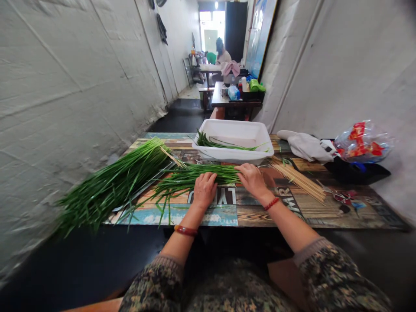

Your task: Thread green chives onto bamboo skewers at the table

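Note:
A loose bundle of garlic chives [182, 177] lies crosswise on the table before me. My left hand [205, 189] is closed over its middle, fingers together and bent down onto the stalks. At the right end of the bundle, my right hand [252, 179] grips the stalks, its fingertips partly hidden among them. A much larger pile of garlic chives [120, 180] spreads on the left, its leaf tips hanging over the near edge. Behind the bundle stands a white plastic tub [235, 152] with some chives [208, 142] inside.
Thin bamboo skewers [300, 182] lie right of my right hand, and a few more skewers [172, 156] by the pile. Scissors [339, 196], a pale cap [307, 145] and a clear red-printed plastic bag [364, 141] are on the right. Farther back, a person [223, 56] is at another table.

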`<state>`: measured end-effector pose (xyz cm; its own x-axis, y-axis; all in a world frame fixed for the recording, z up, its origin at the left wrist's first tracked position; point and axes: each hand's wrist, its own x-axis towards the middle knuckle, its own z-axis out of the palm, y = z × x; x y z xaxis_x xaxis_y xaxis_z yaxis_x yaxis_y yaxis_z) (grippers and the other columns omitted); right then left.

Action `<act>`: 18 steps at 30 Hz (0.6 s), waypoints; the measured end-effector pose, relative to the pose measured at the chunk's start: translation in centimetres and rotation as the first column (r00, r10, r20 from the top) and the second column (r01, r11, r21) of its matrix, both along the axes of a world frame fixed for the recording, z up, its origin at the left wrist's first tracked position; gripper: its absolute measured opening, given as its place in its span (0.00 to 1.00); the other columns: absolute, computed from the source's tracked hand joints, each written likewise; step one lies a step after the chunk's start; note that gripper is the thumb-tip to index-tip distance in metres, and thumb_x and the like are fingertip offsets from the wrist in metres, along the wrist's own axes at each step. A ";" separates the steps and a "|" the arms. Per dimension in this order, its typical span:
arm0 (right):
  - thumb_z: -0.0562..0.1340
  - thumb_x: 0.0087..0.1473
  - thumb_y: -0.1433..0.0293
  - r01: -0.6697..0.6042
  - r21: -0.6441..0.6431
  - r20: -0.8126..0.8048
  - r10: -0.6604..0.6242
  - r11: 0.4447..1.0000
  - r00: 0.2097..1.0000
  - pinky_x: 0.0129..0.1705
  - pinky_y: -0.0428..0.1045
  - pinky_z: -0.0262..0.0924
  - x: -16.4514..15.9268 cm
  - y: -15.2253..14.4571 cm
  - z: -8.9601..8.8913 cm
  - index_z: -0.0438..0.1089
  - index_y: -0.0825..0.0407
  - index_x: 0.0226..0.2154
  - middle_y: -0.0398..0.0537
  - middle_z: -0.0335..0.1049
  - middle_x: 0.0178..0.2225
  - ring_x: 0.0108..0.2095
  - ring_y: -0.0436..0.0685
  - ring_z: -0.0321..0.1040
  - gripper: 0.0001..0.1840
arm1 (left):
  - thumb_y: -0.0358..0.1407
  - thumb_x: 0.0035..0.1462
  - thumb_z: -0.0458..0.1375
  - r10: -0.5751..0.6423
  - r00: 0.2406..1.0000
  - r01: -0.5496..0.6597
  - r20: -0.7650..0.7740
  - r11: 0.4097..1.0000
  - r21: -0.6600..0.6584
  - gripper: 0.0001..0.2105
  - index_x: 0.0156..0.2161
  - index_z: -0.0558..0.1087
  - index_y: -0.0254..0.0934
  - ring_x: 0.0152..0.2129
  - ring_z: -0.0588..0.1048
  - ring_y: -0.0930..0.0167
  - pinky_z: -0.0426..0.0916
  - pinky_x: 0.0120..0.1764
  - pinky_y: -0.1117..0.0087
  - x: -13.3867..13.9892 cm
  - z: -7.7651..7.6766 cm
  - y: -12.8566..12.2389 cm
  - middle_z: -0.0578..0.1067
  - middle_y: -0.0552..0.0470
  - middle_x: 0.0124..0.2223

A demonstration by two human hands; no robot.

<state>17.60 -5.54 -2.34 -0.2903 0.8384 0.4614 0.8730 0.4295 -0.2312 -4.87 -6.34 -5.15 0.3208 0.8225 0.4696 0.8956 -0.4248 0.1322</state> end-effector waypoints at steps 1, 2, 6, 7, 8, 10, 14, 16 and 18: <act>0.57 0.61 0.72 0.013 0.018 -0.011 -0.013 1.000 1.000 0.45 0.53 0.56 0.1 -0.6 -0.1 0.71 0.51 0.48 0.52 0.71 0.43 0.43 0.60 0.64 0.14 | 0.33 0.59 0.55 0.008 1.000 -0.008 0.009 1.000 0.008 0.15 0.52 0.69 0.38 0.44 0.68 0.60 0.64 0.46 0.59 0.0 0.0 -0.1 0.73 0.44 0.48; 0.57 0.61 0.72 0.024 0.033 -0.022 -0.023 0.999 1.000 0.45 0.53 0.56 0.2 -1.1 -0.3 0.70 0.51 0.49 0.52 0.71 0.44 0.44 0.60 0.64 0.14 | 0.33 0.59 0.55 0.017 1.000 -0.017 0.020 1.000 0.016 0.15 0.52 0.70 0.38 0.45 0.68 0.59 0.63 0.46 0.59 0.0 0.1 -0.1 0.73 0.44 0.49; 0.57 0.61 0.71 0.100 0.099 -0.087 -0.091 0.990 0.992 0.47 0.53 0.55 0.4 -3.0 -0.6 0.68 0.51 0.51 0.53 0.69 0.46 0.46 0.61 0.63 0.15 | 0.33 0.58 0.56 0.050 0.996 -0.054 0.069 0.997 0.049 0.16 0.52 0.70 0.38 0.47 0.68 0.58 0.63 0.49 0.58 0.0 0.0 -0.1 0.73 0.43 0.51; 0.57 0.62 0.70 0.115 0.104 -0.100 -0.105 0.988 0.989 0.47 0.53 0.55 0.4 -3.4 -0.7 0.69 0.51 0.49 0.52 0.70 0.45 0.46 0.60 0.63 0.13 | 0.33 0.58 0.56 0.054 0.995 -0.059 0.079 0.997 0.056 0.16 0.52 0.70 0.38 0.48 0.68 0.58 0.62 0.50 0.58 0.0 0.0 -0.1 0.72 0.43 0.52; 0.57 0.62 0.69 0.116 0.095 -0.098 -0.106 0.989 0.989 0.46 0.53 0.54 0.3 -3.7 -0.7 0.70 0.51 0.46 0.52 0.70 0.44 0.44 0.60 0.64 0.11 | 0.33 0.58 0.56 0.055 0.995 -0.060 0.088 0.996 0.063 0.16 0.52 0.70 0.38 0.49 0.68 0.58 0.62 0.51 0.57 0.1 0.0 0.0 0.72 0.43 0.53; 0.57 0.63 0.66 0.074 0.045 -0.048 -0.072 0.996 0.996 0.44 0.53 0.54 0.0 -4.3 -0.8 0.73 0.49 0.40 0.50 0.71 0.39 0.41 0.59 0.64 0.09 | 0.33 0.58 0.56 0.041 0.995 -0.048 0.090 0.997 0.069 0.18 0.54 0.69 0.37 0.52 0.66 0.58 0.61 0.54 0.57 0.1 0.1 0.0 0.71 0.43 0.55; 0.61 0.59 0.60 0.024 -0.064 0.098 -0.018 0.998 0.995 0.43 0.53 0.53 -1.1 -4.3 -1.3 0.74 0.49 0.37 0.50 0.72 0.36 0.41 0.60 0.64 0.10 | 0.34 0.57 0.58 -0.032 0.999 0.031 0.018 0.999 0.043 0.25 0.60 0.64 0.37 0.60 0.60 0.58 0.55 0.60 0.55 0.4 1.0 0.3 0.65 0.43 0.63; 0.62 0.58 0.61 0.062 -0.088 0.139 -0.049 0.994 0.989 0.42 0.53 0.53 -1.5 -3.9 -1.5 0.74 0.50 0.37 0.51 0.72 0.37 0.41 0.60 0.65 0.10 | 0.33 0.56 0.59 -0.089 0.995 0.090 -0.048 0.996 0.014 0.29 0.63 0.61 0.40 0.64 0.55 0.57 0.51 0.63 0.54 0.7 1.7 0.5 0.60 0.46 0.67; 0.61 0.60 0.65 0.097 -0.101 0.167 -0.079 0.990 0.983 0.41 0.52 0.53 -1.8 -3.4 -1.6 0.73 0.51 0.35 0.51 0.73 0.36 0.40 0.60 0.65 0.07 | 0.33 0.55 0.60 -0.153 0.982 0.151 -0.111 0.988 -0.026 0.32 0.64 0.58 0.42 0.65 0.52 0.58 0.48 0.64 0.53 1.0 2.3 0.9 0.57 0.48 0.68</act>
<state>15.82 -8.98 -3.98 -0.2766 0.9063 0.3195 0.9358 0.3296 -0.1248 -3.89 -5.40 -2.89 0.4928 0.7677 0.4096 0.8302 -0.5558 0.0427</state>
